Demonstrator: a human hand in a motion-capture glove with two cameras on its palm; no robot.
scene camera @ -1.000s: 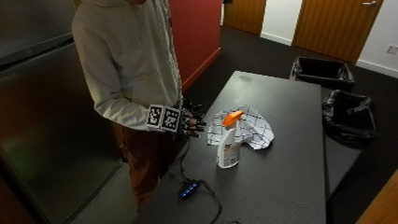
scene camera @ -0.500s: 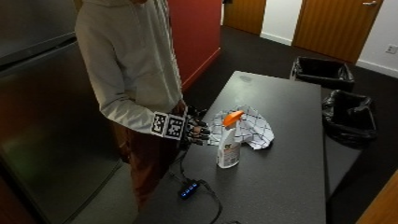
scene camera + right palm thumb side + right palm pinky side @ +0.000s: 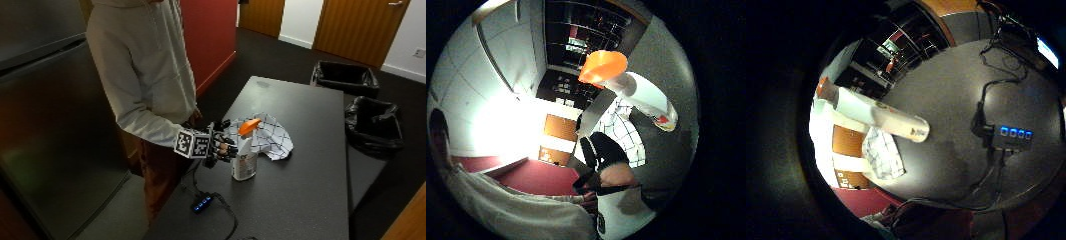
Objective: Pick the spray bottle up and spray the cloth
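Reaching for the spray bottle is the step in hand, and nothing has been picked up yet. In the outside view the bottle is seen standing upright on the dark bench, near the middle of the frame, with its orange top pointing up. The checked cloth is spread on the bench just behind it, touching or nearly touching the bottle. The gloved right hand is held just to the left of the bottle, beside its white body. Nothing is gripped by it; the fingers look loosely bent toward the bottle, though they are small and dark here. In the thumb-side palm view the bottle is seen close to the palm, with one gloved finger reaching toward it.

To do this step well, the hand should be closed around the narrow part under the orange top, so a finger can be put on the trigger. The bottle looks tall and thin, so it could be knocked over if it is bumped from the side. The nozzle should then be aimed at the cloth.
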